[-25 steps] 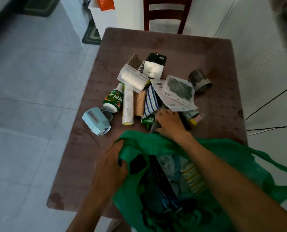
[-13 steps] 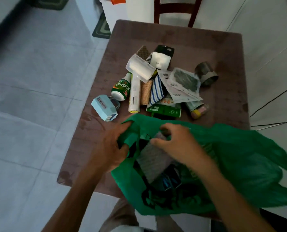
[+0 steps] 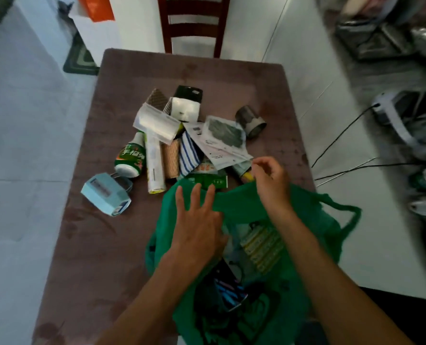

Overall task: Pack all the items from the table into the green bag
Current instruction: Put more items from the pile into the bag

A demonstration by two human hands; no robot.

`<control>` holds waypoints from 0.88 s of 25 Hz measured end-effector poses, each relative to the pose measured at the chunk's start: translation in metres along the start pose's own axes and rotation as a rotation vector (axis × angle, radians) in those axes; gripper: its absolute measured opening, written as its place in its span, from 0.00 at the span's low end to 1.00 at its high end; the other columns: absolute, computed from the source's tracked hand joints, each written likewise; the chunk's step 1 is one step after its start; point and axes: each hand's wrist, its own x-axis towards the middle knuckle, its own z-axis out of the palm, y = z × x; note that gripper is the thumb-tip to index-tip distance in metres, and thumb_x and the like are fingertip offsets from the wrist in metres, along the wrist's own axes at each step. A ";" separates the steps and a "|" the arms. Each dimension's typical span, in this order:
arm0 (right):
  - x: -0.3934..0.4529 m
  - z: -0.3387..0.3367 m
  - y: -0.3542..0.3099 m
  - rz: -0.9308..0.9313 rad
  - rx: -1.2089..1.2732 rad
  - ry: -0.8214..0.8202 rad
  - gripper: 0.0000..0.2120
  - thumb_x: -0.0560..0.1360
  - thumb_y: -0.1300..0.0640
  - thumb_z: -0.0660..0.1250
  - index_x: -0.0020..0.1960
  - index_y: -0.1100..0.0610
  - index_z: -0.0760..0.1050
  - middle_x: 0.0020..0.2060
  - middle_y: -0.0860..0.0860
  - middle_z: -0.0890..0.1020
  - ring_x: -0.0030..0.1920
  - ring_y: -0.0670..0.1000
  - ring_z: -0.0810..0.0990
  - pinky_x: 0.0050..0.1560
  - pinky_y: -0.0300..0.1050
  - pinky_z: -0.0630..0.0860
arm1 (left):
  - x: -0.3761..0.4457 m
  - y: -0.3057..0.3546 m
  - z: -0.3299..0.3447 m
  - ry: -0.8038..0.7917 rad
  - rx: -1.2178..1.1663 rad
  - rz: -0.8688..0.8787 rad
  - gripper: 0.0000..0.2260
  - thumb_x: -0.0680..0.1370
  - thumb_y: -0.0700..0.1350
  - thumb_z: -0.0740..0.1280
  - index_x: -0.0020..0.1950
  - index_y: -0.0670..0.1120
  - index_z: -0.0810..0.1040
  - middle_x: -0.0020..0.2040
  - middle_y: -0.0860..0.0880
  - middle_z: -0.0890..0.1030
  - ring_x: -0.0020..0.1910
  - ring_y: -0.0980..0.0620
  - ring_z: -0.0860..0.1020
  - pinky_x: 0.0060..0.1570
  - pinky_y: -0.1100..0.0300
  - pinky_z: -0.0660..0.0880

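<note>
Left hand flat, fingers wide, presses green bag open | right hand empty, loosely curled, reaching over the bag's far rim toward the pile

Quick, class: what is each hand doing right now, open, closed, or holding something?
Left hand: open, fingers straight, pressing on the green bag.
Right hand: fingers loosely curled, holding nothing visible.

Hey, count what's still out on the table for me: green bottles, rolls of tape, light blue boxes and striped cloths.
Green bottle: 1
Tape roll: 1
Light blue box: 1
Striped cloth: 1
Total: 4
</note>
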 end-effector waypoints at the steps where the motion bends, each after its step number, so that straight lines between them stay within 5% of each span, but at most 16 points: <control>1: 0.020 0.001 0.007 0.081 -0.074 -0.071 0.06 0.75 0.53 0.67 0.52 0.51 0.75 0.43 0.49 0.80 0.45 0.53 0.78 0.43 0.48 0.74 | 0.008 -0.003 0.008 -0.026 0.024 -0.019 0.15 0.75 0.56 0.62 0.59 0.53 0.78 0.75 0.47 0.62 0.74 0.40 0.55 0.67 0.31 0.39; 4: 0.081 0.011 0.052 0.244 -0.312 -0.316 0.36 0.72 0.51 0.71 0.75 0.53 0.57 0.64 0.58 0.73 0.61 0.59 0.73 0.59 0.53 0.73 | 0.023 -0.016 0.027 0.047 -0.030 -0.079 0.14 0.68 0.45 0.67 0.53 0.47 0.81 0.58 0.48 0.80 0.61 0.42 0.72 0.68 0.32 0.51; 6: 0.109 0.029 0.091 0.220 -0.406 -0.402 0.47 0.66 0.47 0.74 0.76 0.48 0.50 0.72 0.58 0.65 0.67 0.63 0.69 0.63 0.59 0.71 | 0.026 -0.014 0.037 0.101 -0.081 -0.122 0.19 0.66 0.43 0.66 0.57 0.45 0.79 0.58 0.48 0.80 0.58 0.42 0.73 0.63 0.35 0.63; 10: 0.128 0.042 0.115 0.137 -0.533 -0.328 0.38 0.68 0.43 0.69 0.70 0.55 0.58 0.67 0.62 0.67 0.60 0.65 0.73 0.56 0.55 0.74 | 0.020 -0.003 0.044 0.223 -0.247 -0.071 0.27 0.68 0.39 0.58 0.68 0.40 0.70 0.72 0.48 0.68 0.57 0.43 0.70 0.58 0.48 0.70; 14: 0.098 -0.009 0.063 -0.053 -0.292 -0.207 0.26 0.65 0.36 0.68 0.54 0.50 0.65 0.49 0.53 0.76 0.46 0.56 0.78 0.41 0.50 0.74 | 0.024 0.004 0.056 0.245 -0.261 -0.192 0.27 0.70 0.39 0.58 0.70 0.38 0.68 0.73 0.47 0.66 0.52 0.43 0.70 0.56 0.50 0.70; 17: 0.033 -0.059 0.020 -0.215 0.038 -0.753 0.22 0.68 0.35 0.70 0.48 0.50 0.68 0.38 0.50 0.75 0.36 0.47 0.74 0.34 0.45 0.71 | 0.019 0.012 0.056 0.272 -0.329 -0.232 0.26 0.69 0.35 0.58 0.68 0.37 0.69 0.72 0.45 0.68 0.51 0.43 0.70 0.56 0.54 0.66; 19: -0.001 -0.072 0.006 -0.213 -0.112 -1.138 0.23 0.67 0.32 0.69 0.49 0.48 0.69 0.40 0.50 0.76 0.37 0.49 0.74 0.37 0.50 0.72 | 0.019 0.015 0.051 0.265 -0.363 -0.256 0.26 0.68 0.36 0.55 0.67 0.36 0.70 0.71 0.43 0.69 0.54 0.42 0.70 0.58 0.55 0.64; 20: -0.011 -0.070 0.006 -0.228 -0.263 -1.224 0.23 0.67 0.30 0.68 0.50 0.46 0.68 0.42 0.48 0.76 0.40 0.50 0.75 0.41 0.52 0.73 | 0.018 0.016 0.048 0.254 -0.386 -0.268 0.27 0.68 0.38 0.54 0.67 0.36 0.71 0.70 0.43 0.70 0.56 0.42 0.70 0.60 0.55 0.64; 22: -0.020 -0.059 0.011 -0.320 -0.556 -1.128 0.29 0.66 0.25 0.62 0.58 0.43 0.68 0.52 0.45 0.77 0.50 0.50 0.76 0.50 0.51 0.75 | 0.020 0.017 0.041 0.249 -0.420 -0.270 0.29 0.68 0.41 0.52 0.67 0.36 0.71 0.70 0.43 0.70 0.56 0.40 0.72 0.61 0.51 0.68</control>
